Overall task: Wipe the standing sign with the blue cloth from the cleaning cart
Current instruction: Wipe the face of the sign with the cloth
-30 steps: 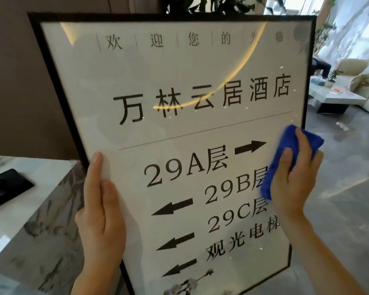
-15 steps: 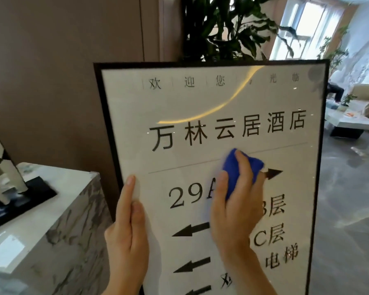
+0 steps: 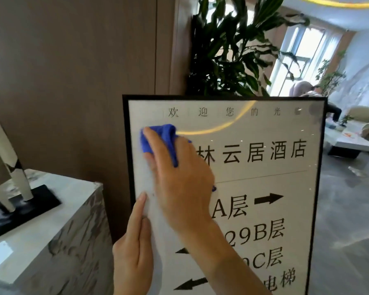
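The standing sign (image 3: 254, 173) is a black-framed white board with Chinese lettering and black arrows, upright in front of me. My right hand (image 3: 179, 179) presses a bunched blue cloth (image 3: 160, 135) flat against the sign's upper left area, covering the first large character. My left hand (image 3: 132, 250) grips the sign's left edge lower down, thumb lying on the glass. The cloth shows above and between my right fingers, with a small tip by the heel of my palm.
A marble-look pedestal (image 3: 58, 237) stands at the left with a white sculpture on a black base (image 3: 19, 207). A tall leafy plant (image 3: 228, 50) rises behind the sign. Grey floor, a low white table (image 3: 349, 143) and sofas lie to the right.
My right hand with the cloth has swept from the sign's right edge across the middle up to its upper left. The view has tilted up. My left hand stays on the left edge.
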Tool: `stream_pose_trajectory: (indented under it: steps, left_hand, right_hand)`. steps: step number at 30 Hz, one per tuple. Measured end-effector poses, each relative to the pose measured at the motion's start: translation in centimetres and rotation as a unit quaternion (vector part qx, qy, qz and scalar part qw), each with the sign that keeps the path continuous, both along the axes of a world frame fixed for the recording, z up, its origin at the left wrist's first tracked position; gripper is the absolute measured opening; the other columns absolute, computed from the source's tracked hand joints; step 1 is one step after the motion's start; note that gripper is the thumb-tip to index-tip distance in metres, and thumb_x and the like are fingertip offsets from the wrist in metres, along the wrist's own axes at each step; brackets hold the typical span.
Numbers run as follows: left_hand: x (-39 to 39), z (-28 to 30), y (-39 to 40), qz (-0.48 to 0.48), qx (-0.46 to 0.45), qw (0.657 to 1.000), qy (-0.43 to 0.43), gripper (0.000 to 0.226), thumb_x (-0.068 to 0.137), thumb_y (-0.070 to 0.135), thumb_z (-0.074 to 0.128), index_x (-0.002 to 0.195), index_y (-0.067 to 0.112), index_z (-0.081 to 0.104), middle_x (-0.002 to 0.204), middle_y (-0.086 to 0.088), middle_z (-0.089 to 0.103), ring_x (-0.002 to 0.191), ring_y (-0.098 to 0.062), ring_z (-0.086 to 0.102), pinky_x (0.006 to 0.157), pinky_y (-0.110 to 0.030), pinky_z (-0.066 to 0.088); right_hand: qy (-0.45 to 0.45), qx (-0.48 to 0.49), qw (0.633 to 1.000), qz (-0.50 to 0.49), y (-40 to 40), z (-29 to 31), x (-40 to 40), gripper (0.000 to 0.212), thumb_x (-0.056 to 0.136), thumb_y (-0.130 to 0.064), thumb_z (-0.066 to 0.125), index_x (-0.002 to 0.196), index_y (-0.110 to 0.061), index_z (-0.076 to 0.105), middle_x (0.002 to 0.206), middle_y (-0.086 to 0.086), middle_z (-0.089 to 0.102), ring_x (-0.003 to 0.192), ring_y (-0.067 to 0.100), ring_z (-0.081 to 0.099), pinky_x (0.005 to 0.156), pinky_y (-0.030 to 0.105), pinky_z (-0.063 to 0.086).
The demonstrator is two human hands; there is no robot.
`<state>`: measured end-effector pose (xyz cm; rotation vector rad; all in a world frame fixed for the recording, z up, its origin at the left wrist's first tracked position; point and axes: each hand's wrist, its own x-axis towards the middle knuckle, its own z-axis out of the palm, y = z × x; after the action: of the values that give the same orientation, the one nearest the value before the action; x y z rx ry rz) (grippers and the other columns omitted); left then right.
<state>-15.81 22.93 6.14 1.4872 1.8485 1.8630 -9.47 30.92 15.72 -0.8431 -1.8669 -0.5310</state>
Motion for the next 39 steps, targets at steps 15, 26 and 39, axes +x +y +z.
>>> stream_pose_trajectory:
  steps: [15, 26, 39]
  left_hand:
    - [-0.1, 0.3, 0.2, -0.006, 0.002, 1.0, 0.019, 0.062, 0.101, 0.018, 0.043, 0.133, 0.07, 0.032, 0.093, 0.053, 0.056, 0.066, 0.022, 0.057, 0.057, 0.012, 0.033]
    - [-0.3, -1.4, 0.0, 0.013, 0.024, 0.999, 0.023, 0.047, 0.101, 0.039, 0.034, 0.133, 0.074, 0.03, 0.091, 0.019, 0.064, 0.056, -0.002, 0.06, 0.049, 0.004, 0.037]
    - [-0.8, -2.0, 0.3, 0.003, 0.004, 1.0, 0.008, 0.046, 0.094, 0.05, 0.03, 0.127, 0.081, 0.028, 0.085, 0.02, 0.067, 0.056, -0.005, 0.062, 0.049, -0.004, 0.037]
  right_hand:
    - [0.222, -0.092, 0.949, -0.202, 12.5, 4.4, 20.9, 0.045, 0.106, -0.049, 0.026, 0.142, -0.028, 0.042, 0.137, 0.014, 0.048, 0.111, 0.034, 0.057, 0.075, 0.034, 0.041]
    - [0.295, -0.086, 0.928, -0.209, 9.3, 2.3, 15.0, 0.035, 0.107, -0.034, 0.032, 0.128, -0.016, 0.054, 0.123, 0.008, 0.057, 0.093, 0.014, 0.052, 0.071, 0.025, 0.034]
    - [0.066, 0.019, 0.997, -0.027, 0.1, -0.8, -1.0, 0.034, 0.105, -0.028, 0.053, 0.137, -0.017, 0.056, 0.099, 0.006, 0.061, 0.075, 0.017, 0.055, 0.057, 0.03, 0.048]
